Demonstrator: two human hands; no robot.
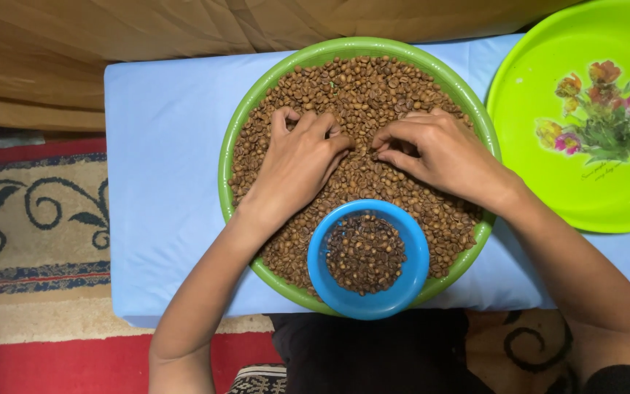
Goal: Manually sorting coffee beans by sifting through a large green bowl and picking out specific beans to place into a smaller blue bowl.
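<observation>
A round green tray (236,138) full of brown coffee beans (362,91) lies on a light blue cloth. My left hand (297,164) rests palm down on the beans left of centre, fingers curled into them. My right hand (439,153) rests on the beans right of centre, its fingertips pinched together and nearly meeting those of the left hand. A small blue bowl (319,255) holding darker beans (364,252) sits on the near part of the tray, just below both hands.
The light blue cloth (162,182) covers a low surface. A lime-green tray with a flower picture (585,117) lies at the right, overlapping the cloth's edge. A patterned red and beige rug (38,241) lies at the left. Tan fabric (147,29) hangs behind.
</observation>
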